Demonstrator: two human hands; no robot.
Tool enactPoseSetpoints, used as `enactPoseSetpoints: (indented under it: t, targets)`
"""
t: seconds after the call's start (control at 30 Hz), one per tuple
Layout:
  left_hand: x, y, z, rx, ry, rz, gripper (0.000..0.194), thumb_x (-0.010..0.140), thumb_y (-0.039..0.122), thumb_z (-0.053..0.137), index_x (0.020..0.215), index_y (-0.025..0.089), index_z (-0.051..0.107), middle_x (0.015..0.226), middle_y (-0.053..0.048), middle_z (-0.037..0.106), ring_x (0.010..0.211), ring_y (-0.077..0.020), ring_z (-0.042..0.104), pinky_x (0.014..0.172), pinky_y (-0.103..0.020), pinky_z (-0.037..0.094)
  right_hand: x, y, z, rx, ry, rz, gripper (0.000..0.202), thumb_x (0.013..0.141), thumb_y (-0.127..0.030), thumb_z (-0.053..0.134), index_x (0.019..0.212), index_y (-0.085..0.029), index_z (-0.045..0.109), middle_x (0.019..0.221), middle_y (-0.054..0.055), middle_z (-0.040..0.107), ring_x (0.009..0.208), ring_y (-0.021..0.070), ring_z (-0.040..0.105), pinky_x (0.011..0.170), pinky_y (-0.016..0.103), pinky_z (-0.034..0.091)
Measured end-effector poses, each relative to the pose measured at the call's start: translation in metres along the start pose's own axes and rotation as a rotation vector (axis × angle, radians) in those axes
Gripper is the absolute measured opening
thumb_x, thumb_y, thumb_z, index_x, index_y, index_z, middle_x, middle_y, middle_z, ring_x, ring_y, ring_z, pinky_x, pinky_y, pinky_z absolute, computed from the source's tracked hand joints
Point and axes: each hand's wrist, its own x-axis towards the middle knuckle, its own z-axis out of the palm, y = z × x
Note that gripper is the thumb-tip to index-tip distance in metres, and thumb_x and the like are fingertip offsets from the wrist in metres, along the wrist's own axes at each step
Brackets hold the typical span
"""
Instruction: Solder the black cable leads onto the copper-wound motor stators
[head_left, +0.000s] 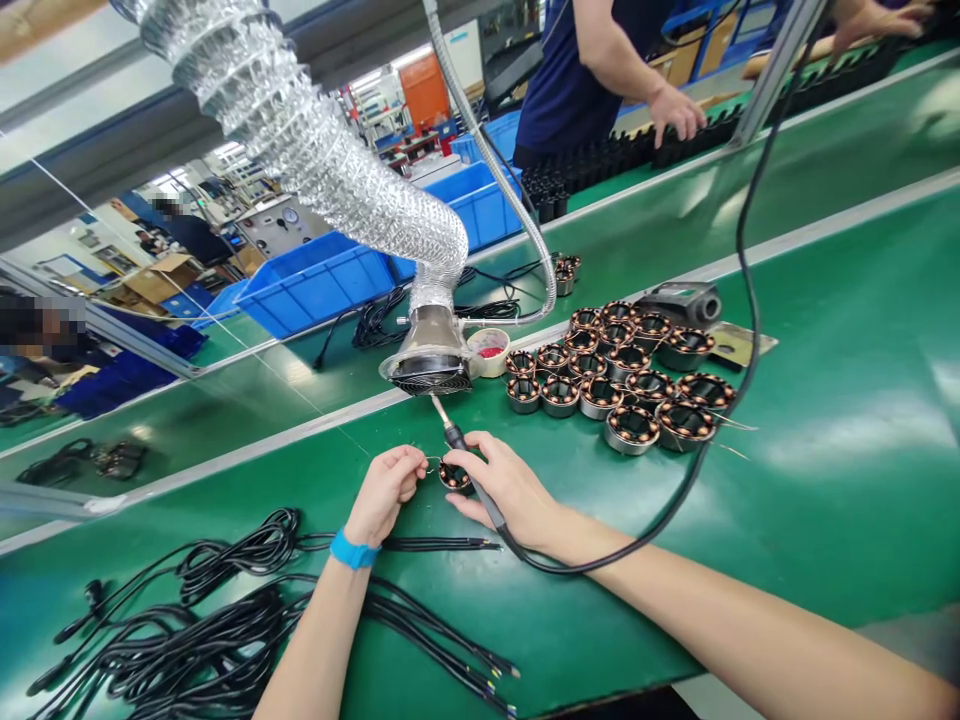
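Observation:
My right hand [514, 490] grips a soldering iron [480, 480], whose tip points up and away, just under a fume hood. The fingers of that same hand also rest against a motor stator [455, 482] with copper windings, partly hidden by the hand. To its left, my left hand [386, 490], with a blue band on the wrist, is closed in a pinch on a thin wire [430, 463] at the stator's edge. The iron's black cord [645, 545] runs beneath my right forearm and up to the right.
Several stators [600, 395] stand grouped at the right. Bundles of black cables [195, 640] lie at the left. A fume hood [431, 350] on a foil duct [337, 160] hangs ahead, beside a small tub [489, 352]. Across the bench, a person's hand [677, 112] reaches over black parts.

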Motion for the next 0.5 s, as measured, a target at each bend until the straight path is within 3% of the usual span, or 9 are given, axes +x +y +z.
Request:
enactPoseSetpoints:
  t: [0.17,0.3,0.5]
  targets:
    - [-0.002,0.003,0.002,-0.022,-0.039,-0.016,0.025,0.078,0.033,0.070,0.069,0.011,0.061,0.058,0.004,0.048,0.042,-0.0006,0.018,0.043,-0.021,0.008,0.002,-0.001,0.000,0.051,-0.010,0.020,0.040,0.083,-0.015,0.067,0.121,-0.022,0.055,0.115,0.009,0.050,0.091,0.0180,0.059,0.082,0.033,0.053]
    - [-0.008,0.003,0.013,-0.067,-0.065,0.059,0.024,0.079,0.032,0.071,0.070,0.012,0.061,0.058,0.006,0.044,0.045,-0.0016,0.018,0.045,-0.021,0.010,0.004,-0.003,-0.005,0.111,-0.027,0.008,0.043,0.080,-0.009,0.064,0.120,-0.022,0.055,0.115,0.008,0.048,0.089,0.0161,0.058,0.081,0.030,0.052]
    - [-0.011,0.002,0.015,0.060,-0.069,0.146,0.031,0.083,0.042,0.071,0.076,0.012,0.067,0.068,0.002,0.051,0.049,-0.0034,0.025,0.047,-0.023,0.014,0.003,-0.004,-0.014,0.221,-0.078,-0.009,0.049,0.079,-0.004,0.060,0.123,-0.022,0.052,0.115,0.007,0.047,0.080,0.0118,0.056,0.078,0.027,0.051]
